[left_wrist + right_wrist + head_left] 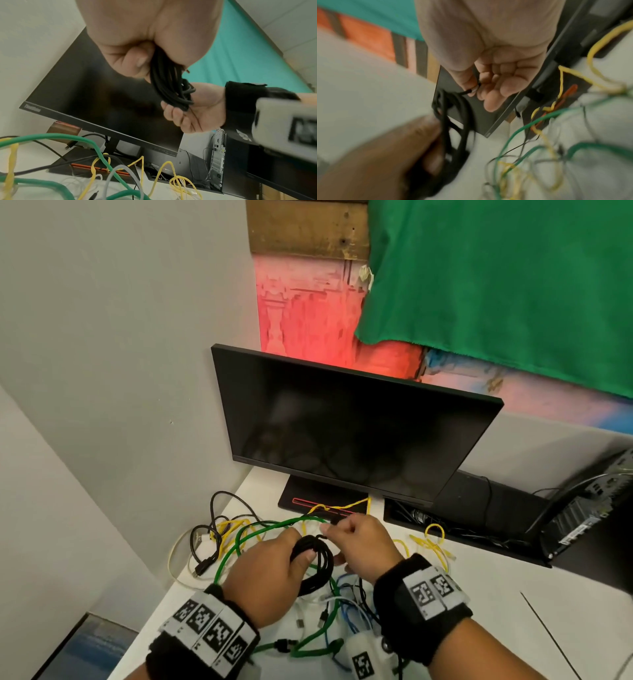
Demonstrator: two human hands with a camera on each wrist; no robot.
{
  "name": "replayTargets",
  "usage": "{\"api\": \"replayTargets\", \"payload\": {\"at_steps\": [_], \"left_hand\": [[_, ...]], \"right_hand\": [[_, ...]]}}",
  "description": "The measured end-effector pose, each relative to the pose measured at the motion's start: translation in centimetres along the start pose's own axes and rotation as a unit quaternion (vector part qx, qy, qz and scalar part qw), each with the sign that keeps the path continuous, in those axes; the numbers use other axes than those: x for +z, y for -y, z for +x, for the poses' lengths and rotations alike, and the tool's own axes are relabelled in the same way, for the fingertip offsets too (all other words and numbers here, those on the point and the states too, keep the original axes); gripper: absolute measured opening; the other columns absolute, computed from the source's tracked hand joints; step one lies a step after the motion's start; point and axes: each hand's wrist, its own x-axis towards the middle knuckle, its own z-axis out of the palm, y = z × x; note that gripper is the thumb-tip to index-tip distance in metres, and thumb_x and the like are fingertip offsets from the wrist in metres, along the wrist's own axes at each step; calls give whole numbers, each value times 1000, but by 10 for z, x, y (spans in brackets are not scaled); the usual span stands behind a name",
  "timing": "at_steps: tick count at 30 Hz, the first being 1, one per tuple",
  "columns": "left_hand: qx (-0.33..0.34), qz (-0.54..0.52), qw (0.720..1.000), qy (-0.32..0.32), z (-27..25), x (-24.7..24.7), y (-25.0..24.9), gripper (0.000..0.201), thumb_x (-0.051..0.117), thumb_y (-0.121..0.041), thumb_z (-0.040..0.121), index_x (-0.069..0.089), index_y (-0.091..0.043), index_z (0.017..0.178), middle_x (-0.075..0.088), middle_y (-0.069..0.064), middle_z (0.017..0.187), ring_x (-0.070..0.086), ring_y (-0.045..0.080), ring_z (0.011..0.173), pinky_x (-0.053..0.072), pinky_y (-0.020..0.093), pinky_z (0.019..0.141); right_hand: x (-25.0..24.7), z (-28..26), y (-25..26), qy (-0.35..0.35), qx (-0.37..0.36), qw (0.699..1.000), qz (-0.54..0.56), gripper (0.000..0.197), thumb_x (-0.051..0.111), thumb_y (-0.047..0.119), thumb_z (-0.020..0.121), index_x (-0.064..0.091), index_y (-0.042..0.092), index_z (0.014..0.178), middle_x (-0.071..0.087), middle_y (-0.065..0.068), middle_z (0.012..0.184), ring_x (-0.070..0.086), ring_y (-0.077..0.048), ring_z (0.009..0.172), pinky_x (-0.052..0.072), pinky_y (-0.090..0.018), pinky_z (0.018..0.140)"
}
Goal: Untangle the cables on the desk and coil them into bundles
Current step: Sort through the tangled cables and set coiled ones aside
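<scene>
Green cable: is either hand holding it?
No. The green cable lies loose on the desk, while the left hand grips the black coil and the right hand pinches its end.

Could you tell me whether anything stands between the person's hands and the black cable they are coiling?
Nothing visible does. The left hand already grips the black cable coil, and the right hand pinches its loose end. The green cable and yellow cables lie beneath and behind on the desk.
</scene>
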Motion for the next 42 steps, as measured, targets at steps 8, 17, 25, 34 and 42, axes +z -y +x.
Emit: {"api": "replayTargets", "payload": {"at_steps": [8,17,25,34,42], "left_hand": [[-49,-15,999,-5,13,1,-1,24,43,-50,96,50,-28,88,57,-7,76,58,14,76,49,32,69],[14,-39,997,67,18,-12,0,22,52,-48,91,49,-33,75,59,-7,71,58,10,69,50,34,66],[31,-41,996,66,24,-14,-4,24,54,-49,88,50,-35,69,58,-5,63,56,8,61,48,33,60],[3,-53,998,22,30,-4,-5,20,48,-51,93,51,-33,85,60,-6,69,58,7,63,41,26,54],[-26,-351,930,104,21,-11,-4,16,49,-35,100,62,-44,99,65,2,62,63,15,52,53,30,50]], "right_hand": [[-7,-20,-7,8,-192,976,-107,30,56,15,86,66,35,106,62,23,106,59,1,100,47,-18,85],[-16,-26,4,52,-334,908,-246,30,48,31,95,65,25,119,61,7,129,54,-11,119,46,-33,101],[-17,-31,9,82,-247,959,-115,33,56,31,86,68,28,117,72,10,105,65,-7,97,53,-35,91],[-7,-16,-2,140,-59,964,218,58,69,6,58,60,13,115,76,-12,89,72,-21,79,57,-32,76],[-14,-15,0,212,-33,898,383,65,64,-11,57,55,0,120,70,-17,82,68,-22,70,55,-30,65]]}}
